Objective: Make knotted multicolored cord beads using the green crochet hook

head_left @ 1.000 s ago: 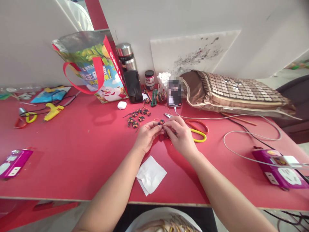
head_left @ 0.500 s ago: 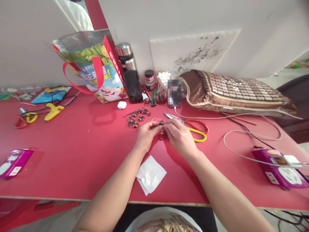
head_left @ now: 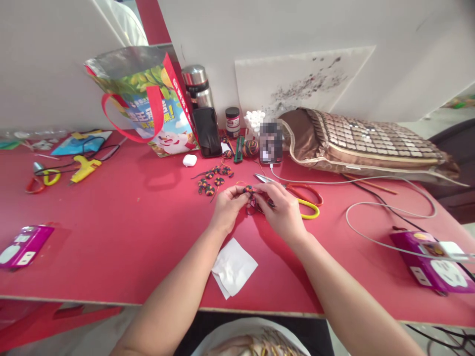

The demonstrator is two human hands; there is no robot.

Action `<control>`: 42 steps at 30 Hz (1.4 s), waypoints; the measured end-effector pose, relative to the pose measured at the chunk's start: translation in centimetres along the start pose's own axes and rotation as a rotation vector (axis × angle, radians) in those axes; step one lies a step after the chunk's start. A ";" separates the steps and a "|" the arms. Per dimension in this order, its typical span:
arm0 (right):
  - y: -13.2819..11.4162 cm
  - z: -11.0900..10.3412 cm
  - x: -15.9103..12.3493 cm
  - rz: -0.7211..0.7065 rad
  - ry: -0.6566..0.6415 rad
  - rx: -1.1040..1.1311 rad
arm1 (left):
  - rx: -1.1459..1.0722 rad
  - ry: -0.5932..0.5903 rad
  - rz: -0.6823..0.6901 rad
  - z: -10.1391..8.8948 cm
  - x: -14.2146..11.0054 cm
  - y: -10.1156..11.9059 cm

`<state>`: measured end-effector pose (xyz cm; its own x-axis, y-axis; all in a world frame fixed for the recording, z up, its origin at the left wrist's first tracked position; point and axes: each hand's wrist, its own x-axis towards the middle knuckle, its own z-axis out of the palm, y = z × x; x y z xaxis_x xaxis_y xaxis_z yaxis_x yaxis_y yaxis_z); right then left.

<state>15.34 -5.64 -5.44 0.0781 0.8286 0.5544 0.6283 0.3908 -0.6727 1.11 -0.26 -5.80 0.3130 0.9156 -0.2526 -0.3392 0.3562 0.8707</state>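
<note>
My left hand [head_left: 230, 205] pinches a small crocheted piece of multicoloured yarn [head_left: 248, 190] between thumb and fingertips. Against the same piece, my right hand [head_left: 282, 207] is closed on its yarn; whether a hook is in those fingers I cannot tell. A dark loop of yarn hangs below the fingertips. Behind my left hand lie several small crocheted yarn rounds [head_left: 210, 189] in orange, green and dark tones. Scissors [head_left: 307, 195] with red and yellow handles lie just beyond my right hand, partly hidden by it. A white tissue [head_left: 234, 268] rests between my forearms.
At the back stand a colourful bag [head_left: 166, 118], a steel flask [head_left: 198, 84], a dark phone [head_left: 207, 132], a jar [head_left: 232, 121], a yarn ball [head_left: 251, 148] and a propped phone [head_left: 270, 143]. A white cable [head_left: 349, 217] loops across the right. A glue gun [head_left: 85, 169] lies left.
My right fingers have shifted slightly away from the left fingertips, and more of the yarn piece shows. The whole view has moved a little; both hands keep their hold.
</note>
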 end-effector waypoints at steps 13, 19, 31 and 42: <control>0.2 0.1 -0.1 -0.001 -0.048 -0.097 | -0.013 -0.017 -0.013 0.1 -0.1 0.0; 0.4 0.2 -0.2 0.029 -0.075 -0.087 | -0.010 -0.042 -0.008 0.3 -0.3 0.0; 0.3 0.5 -0.1 0.272 -0.029 0.160 | -0.051 -0.024 -0.045 0.2 -0.2 0.2; 0.4 0.1 -0.1 0.077 0.004 -0.007 | -0.071 -0.055 -0.078 0.3 -0.2 0.0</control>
<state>15.51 -5.52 -5.79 0.1299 0.8544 0.5031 0.6260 0.3228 -0.7099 1.32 -0.50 -5.62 0.3882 0.8737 -0.2932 -0.3737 0.4400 0.8166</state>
